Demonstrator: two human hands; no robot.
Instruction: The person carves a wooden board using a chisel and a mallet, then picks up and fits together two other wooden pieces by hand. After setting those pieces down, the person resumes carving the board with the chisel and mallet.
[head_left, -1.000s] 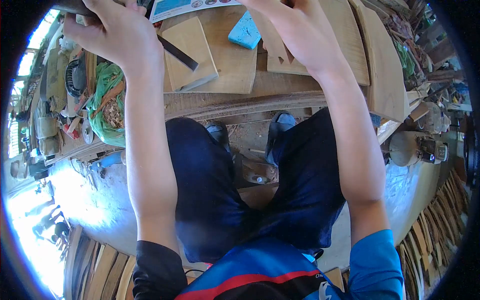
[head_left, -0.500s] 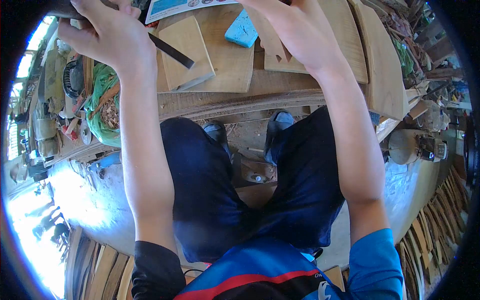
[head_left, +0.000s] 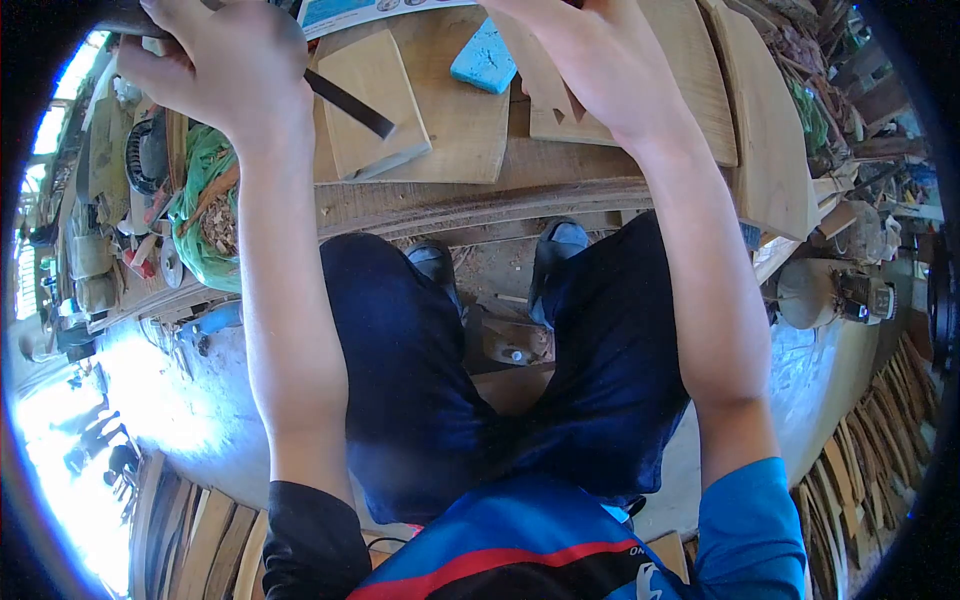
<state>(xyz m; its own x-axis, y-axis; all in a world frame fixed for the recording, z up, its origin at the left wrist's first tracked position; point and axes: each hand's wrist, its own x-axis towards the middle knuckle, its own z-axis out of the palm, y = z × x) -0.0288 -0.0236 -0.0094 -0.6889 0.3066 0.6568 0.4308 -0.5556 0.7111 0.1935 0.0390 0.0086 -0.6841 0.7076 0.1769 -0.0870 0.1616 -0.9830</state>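
My left hand [head_left: 225, 75] is at the upper left, its fingers curled by a dark, rounded thing [head_left: 125, 18] cut off by the frame's edge. A flat dark bar [head_left: 350, 103] comes out from beside that hand and slants over a pale wooden block [head_left: 375, 90]. At the top, my right hand [head_left: 610, 70] hangs over a notched piece of wood [head_left: 535, 65]; its fingers are mostly beyond the frame, so whether it grips the wood is hidden. A light-blue block [head_left: 484, 58] lies on a board [head_left: 470, 130] between my hands.
A printed sheet [head_left: 355, 12] lies at the top edge. On the left, a green plastic bag [head_left: 200, 215] holds wood shavings. Thick curved boards [head_left: 755, 130] stand at the right. The bench's front edge [head_left: 470, 205] is just beyond my knees. Wood strips [head_left: 880, 430] line the lower right.
The dark bar's tip has shifted slightly to the right over the pale block. My left hand's knuckles now look smeared. My right hand has barely moved.
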